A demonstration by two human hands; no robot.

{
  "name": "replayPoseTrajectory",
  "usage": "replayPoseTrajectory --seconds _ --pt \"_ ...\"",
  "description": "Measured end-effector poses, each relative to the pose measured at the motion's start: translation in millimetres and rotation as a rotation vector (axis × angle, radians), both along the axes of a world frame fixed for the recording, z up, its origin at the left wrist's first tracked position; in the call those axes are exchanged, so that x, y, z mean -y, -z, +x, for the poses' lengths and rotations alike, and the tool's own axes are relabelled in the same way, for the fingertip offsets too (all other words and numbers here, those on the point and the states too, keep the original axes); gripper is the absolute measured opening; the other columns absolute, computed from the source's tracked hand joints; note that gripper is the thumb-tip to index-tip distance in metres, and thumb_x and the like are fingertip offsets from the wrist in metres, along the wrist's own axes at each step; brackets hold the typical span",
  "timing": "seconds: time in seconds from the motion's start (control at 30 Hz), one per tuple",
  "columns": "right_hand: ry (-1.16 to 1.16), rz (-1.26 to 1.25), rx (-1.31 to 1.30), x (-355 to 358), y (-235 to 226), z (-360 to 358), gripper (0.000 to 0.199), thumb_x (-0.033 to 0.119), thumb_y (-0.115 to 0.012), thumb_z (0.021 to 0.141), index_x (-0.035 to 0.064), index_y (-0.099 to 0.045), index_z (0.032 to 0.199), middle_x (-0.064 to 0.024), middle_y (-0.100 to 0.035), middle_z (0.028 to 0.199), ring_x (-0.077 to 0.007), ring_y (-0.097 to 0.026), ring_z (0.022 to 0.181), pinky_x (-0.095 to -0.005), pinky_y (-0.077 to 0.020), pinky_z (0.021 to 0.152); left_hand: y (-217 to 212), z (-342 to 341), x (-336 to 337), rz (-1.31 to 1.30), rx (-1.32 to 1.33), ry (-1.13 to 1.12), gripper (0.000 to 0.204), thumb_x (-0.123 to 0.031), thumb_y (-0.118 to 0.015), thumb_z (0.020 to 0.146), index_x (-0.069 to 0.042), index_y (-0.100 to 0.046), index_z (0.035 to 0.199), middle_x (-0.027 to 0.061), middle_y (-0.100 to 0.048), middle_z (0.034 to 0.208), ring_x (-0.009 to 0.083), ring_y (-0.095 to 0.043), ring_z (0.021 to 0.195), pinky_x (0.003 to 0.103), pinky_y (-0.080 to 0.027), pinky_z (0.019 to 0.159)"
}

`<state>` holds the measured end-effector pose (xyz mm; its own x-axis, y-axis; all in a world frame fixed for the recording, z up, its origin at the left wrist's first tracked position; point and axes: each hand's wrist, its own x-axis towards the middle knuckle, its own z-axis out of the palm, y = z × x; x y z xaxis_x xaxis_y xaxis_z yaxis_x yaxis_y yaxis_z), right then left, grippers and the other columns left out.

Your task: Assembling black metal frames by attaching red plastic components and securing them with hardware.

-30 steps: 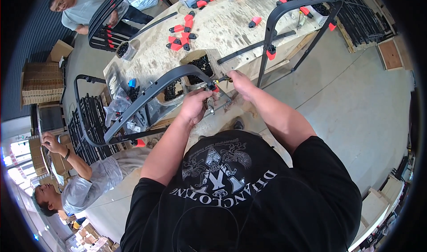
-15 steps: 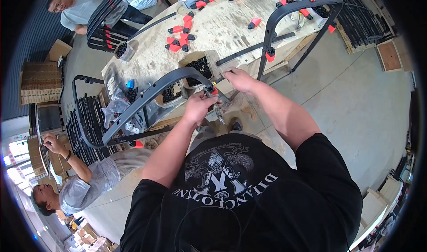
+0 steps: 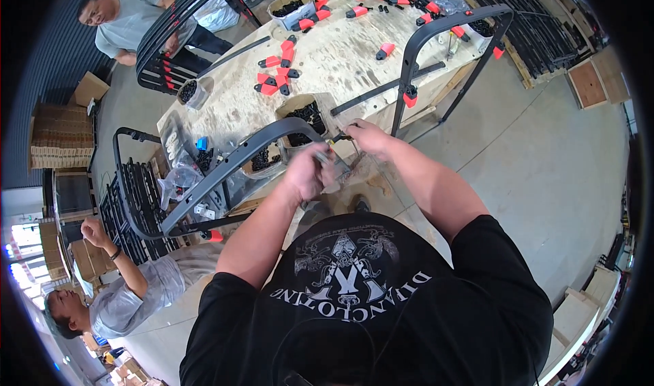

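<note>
A worker in a black shirt [image 3: 368, 348] is standing at a plywood table [image 3: 334, 59], both hands meeting at the end of a black frame [image 3: 240, 154]. The right hand [image 3: 370, 139] is gripping a yellow-and-dark tool [image 3: 337, 139], which is pointing leftward to the frame's end; I cannot tell if the two are touching. The left hand [image 3: 310, 173] is showing as a blur, fingers curling, and from here I cannot tell what, if anything, it is gripping. The frame is lying mostly to the left, its long side running from low left and arching rightward, so its end is sitting just above the left hand, the nearer of the two. Beyond that end, a box [image 3: 323, 104] is holding black parts [image 3: 308, 118]. Red clips [image 3: 273, 62] are lying farther back, while a co-worker [image 3: 136, 301] at left is holding an arm up.
</note>
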<state>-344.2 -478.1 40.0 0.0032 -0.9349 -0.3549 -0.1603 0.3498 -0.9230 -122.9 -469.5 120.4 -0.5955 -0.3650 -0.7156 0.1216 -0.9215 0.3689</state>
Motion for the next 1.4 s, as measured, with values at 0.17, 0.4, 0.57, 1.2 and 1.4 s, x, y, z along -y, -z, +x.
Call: replayPoseTrajectory --seconds 0.17,0.4,0.57,1.2,1.4 --pt "-0.093 0.298 -0.05 10.6 -49.4 15.9 0.048 0.038 -0.054 0.1 -0.0073 -0.06 0.114 -0.0144 -0.069 0.082 -0.0225 -0.063 0.066 -0.0365 -0.0502 0.062 28.0 3.6 -29.9 -0.634 0.404 0.243 0.024 -0.025 -0.065 0.093 -0.001 -0.061 0.094 0.0064 -0.064 0.079 0.0157 -0.059 0.064 0.029 -0.047 0.055" --pt "0.106 0.263 0.149 -1.8 -30.4 21.6 0.046 0.037 -0.055 0.1 -0.0054 -0.054 0.118 -0.0143 -0.065 0.087 -0.0203 -0.062 0.07 -0.035 -0.0493 0.06 16.3 15.1 7.9 -0.054 -0.061 0.123 0.021 -0.021 -0.065 0.091 -0.001 -0.063 0.09 0.005 -0.064 0.075 0.0184 -0.062 0.061 0.031 -0.05 0.056" --pt "0.11 0.194 -0.222 -7.1 -32.7 36.7 0.073 0.046 -0.066 0.093 -0.0168 -0.048 0.125 -0.0332 -0.065 0.116 -0.0399 -0.066 0.109 -0.042 -0.0518 0.091 26.8 -8.9 -33.1 -0.943 0.808 0.588 0.022 -0.021 -0.062 0.09 0.0 -0.063 0.096 0.0048 -0.064 0.078 0.0201 -0.064 0.062 0.03 -0.05 0.059" --pt "0.08 0.07 -0.417 -6.6 -41.7 36.9 0.083 0.05 -0.081 0.079 -0.02 -0.053 0.114 -0.0336 -0.067 0.104 -0.0384 -0.07 0.097 -0.0421 -0.0548 0.082 29.5 -4.8 -27.9 -0.591 0.448 0.213 0.027 -0.023 -0.065 0.092 0.0 -0.063 0.106 0.0105 -0.067 0.078 0.0222 -0.066 0.064 0.035 -0.055 0.06" --pt "0.078 0.055 -0.375 -9.3 -43.5 36.6 0.08 0.048 -0.082 0.079 -0.0186 -0.054 0.114 -0.0316 -0.068 0.104 -0.0361 -0.071 0.094 -0.0407 -0.0554 0.08 29.1 0.2 -5.8 -0.28 0.283 0.285 0.025 -0.022 -0.064 0.092 0.001 -0.065 0.101 0.01 -0.068 0.077 0.023 -0.069 0.062 0.035 -0.056 0.055"
